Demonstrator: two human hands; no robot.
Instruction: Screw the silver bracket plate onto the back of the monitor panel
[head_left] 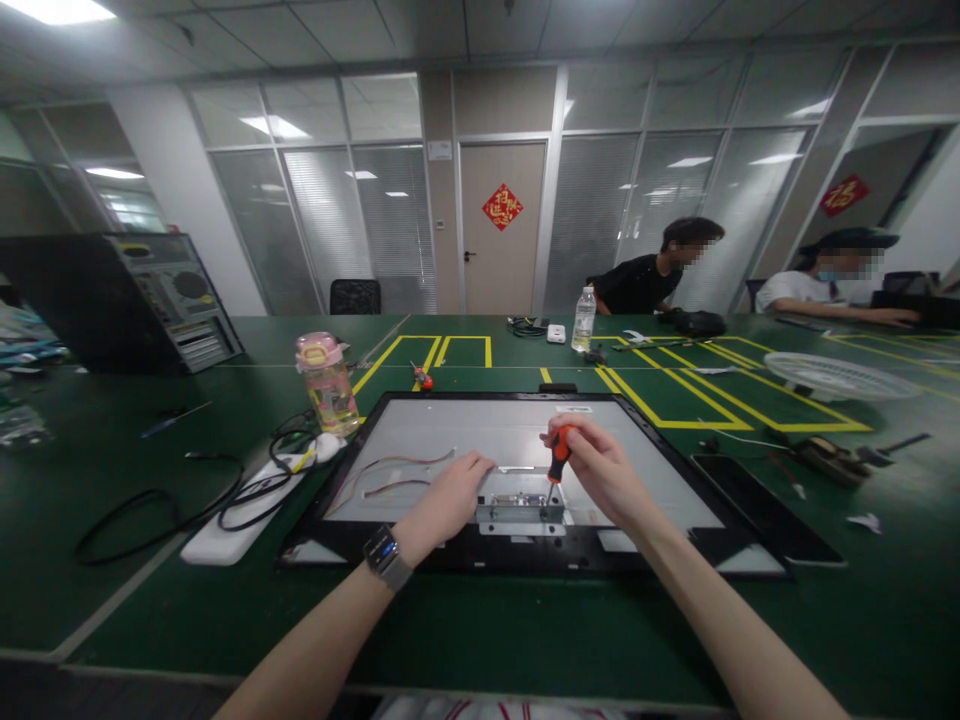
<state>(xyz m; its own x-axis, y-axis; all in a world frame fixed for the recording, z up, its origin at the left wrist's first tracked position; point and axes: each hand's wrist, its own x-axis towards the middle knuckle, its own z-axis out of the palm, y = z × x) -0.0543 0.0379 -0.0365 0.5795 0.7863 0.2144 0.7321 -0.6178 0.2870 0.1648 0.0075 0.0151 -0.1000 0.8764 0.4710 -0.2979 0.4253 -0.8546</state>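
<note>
A flat monitor panel (pixel 420 430) lies face down on the green table, its grey metal back up inside a black frame. Thin coloured wires (pixel 390 470) run across its left half. A small metal bracket (pixel 521 508) sits near the front edge. My right hand (pixel 596 465) is closed round an orange and black screwdriver (pixel 559 462), held upright with its tip on the bracket. My left hand (pixel 450 495), a watch on its wrist, rests curled on the panel just left of the bracket, touching it.
A pink drinks bottle (pixel 328 385) and black cables (pixel 187 510) with a white power strip (pixel 240 520) lie to the left. A computer tower (pixel 142 300) stands far left. A black bezel strip (pixel 761 505), a white fan grille (pixel 840 375) and a water bottle (pixel 583 320) are right. Two people sit at the far side.
</note>
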